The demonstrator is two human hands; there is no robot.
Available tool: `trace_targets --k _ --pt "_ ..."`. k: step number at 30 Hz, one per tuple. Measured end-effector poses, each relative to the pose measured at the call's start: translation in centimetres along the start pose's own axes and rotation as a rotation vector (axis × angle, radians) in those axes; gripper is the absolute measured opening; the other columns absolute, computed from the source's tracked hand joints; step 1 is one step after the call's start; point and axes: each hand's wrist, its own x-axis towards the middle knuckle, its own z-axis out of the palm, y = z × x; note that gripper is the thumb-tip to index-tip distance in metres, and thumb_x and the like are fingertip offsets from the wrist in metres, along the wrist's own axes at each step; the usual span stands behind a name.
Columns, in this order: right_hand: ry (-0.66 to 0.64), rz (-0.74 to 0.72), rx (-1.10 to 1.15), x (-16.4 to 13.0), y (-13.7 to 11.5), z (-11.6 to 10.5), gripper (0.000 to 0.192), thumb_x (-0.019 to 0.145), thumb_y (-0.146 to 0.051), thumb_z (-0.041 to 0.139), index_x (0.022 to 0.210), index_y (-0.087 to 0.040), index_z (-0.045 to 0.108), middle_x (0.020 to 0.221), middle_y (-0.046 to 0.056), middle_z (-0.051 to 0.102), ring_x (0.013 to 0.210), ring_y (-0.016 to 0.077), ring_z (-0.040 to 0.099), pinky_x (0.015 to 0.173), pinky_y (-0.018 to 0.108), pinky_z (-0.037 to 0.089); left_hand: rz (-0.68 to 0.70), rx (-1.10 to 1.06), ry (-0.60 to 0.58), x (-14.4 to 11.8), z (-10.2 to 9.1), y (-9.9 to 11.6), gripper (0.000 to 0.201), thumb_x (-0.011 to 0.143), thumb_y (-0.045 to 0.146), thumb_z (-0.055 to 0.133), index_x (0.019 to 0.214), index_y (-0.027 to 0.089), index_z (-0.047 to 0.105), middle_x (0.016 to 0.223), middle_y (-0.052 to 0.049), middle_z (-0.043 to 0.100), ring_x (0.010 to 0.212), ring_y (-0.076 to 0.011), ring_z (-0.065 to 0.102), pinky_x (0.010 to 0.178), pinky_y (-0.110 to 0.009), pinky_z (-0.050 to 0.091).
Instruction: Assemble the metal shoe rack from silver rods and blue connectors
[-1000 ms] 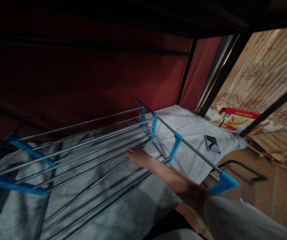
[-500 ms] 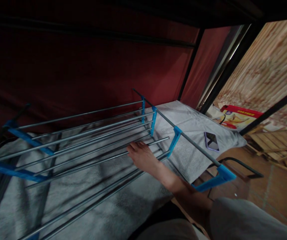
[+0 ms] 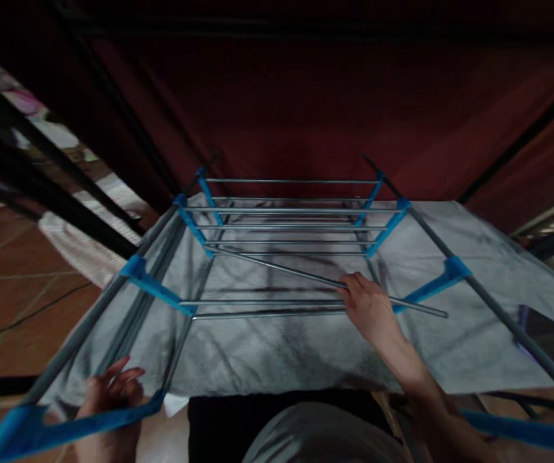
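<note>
My right hand (image 3: 367, 307) is closed around a thin metal rod (image 3: 281, 269), toward its right end. The rod slants across the rack, its far left end close to a blue bracket (image 3: 193, 225) and its near right end free beyond my hand. My left hand (image 3: 113, 393) is at the lower left, fingers apart, behind the lowest left blue bracket (image 3: 89, 424) and near several loose grey tubes (image 3: 144, 308). Crossbars (image 3: 281, 211) join the paired blue brackets farther back, and two crossbars (image 3: 267, 302) lie nearer me.
A grey cloth (image 3: 252, 360) covers the surface beneath the rack. To the right lies a phone (image 3: 544, 334). Dark red fabric (image 3: 281, 116) hangs behind, and black frame bars (image 3: 65, 161) cross at the left.
The view has swung left, bringing my left hand into sight. The rod in my right hand now slants, its right end pulled nearer me, rather than running alongside the other bars.
</note>
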Motion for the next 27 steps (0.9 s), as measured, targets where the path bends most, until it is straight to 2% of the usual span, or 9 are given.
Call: trace_targets --k 3,7,10,15,18,27 --pt "0.041 -0.048 0.03 -0.7 -0.1 0.9 0.017 0.105 -0.027 0.049 0.105 -0.022 0.065 0.103 0.008 0.071 0.084 0.0244 0.066 0.079 0.037 0.048 0.075 -0.163 0.059 0.9 -0.7 -0.7 0.042 0.07 0.061 0.08 0.088 0.024 0.072 0.069 0.002 0.064 0.053 -0.0079 0.047 0.044 -0.017 0.04" --pt "0.083 -0.12 0.083 -1.0 -0.1 1.8 0.019 0.106 -0.03 0.046 0.104 -0.022 0.064 0.102 0.008 0.072 0.083 0.0239 0.067 0.079 0.036 0.049 0.081 -0.222 0.041 2.4 0.1 -1.1 0.038 0.078 0.054 0.077 0.091 0.019 0.069 0.066 0.002 0.062 0.052 -0.0059 0.045 0.044 -0.014 0.035" --pt "0.108 -0.152 0.108 -1.1 0.1 2.1 0.023 0.107 -0.034 0.044 0.105 -0.022 0.063 0.102 0.008 0.072 0.084 0.0245 0.067 0.079 0.037 0.05 0.085 -0.282 0.078 3.0 0.3 -1.1 0.03 0.082 0.046 0.073 0.089 0.017 0.068 0.061 0.003 0.059 0.052 -0.0064 0.048 0.045 -0.013 0.036" --pt "0.119 -0.121 0.126 -2.2 1.2 2.7 0.031 0.107 -0.048 0.045 0.108 -0.023 0.063 0.101 0.008 0.072 0.085 0.0257 0.067 0.079 0.039 0.051 0.148 -0.322 0.079 3.6 0.3 -1.3 0.034 0.076 0.042 0.077 0.09 0.012 0.07 0.054 0.005 0.053 0.044 -0.0073 0.044 0.04 -0.017 0.031" --pt "0.106 -0.131 0.189 -3.2 1.8 3.3 0.034 0.108 -0.052 0.044 0.11 -0.023 0.062 0.101 0.009 0.072 0.09 0.0263 0.068 0.082 0.04 0.053 0.142 -0.32 0.065 3.5 0.4 -1.6 0.035 0.074 0.043 0.08 0.089 0.013 0.069 0.052 0.007 0.049 0.042 -0.0058 0.039 0.039 -0.017 0.026" --pt "0.116 -0.2 0.215 -5.1 3.1 5.3 0.036 0.108 -0.054 0.041 0.112 -0.024 0.062 0.101 0.008 0.072 0.093 0.0274 0.069 0.084 0.041 0.052 0.136 -0.312 0.084 4.0 -0.1 -2.1 0.043 0.071 0.047 0.081 0.091 0.011 0.07 0.059 0.003 0.058 0.048 -0.0068 0.045 0.043 -0.017 0.031"
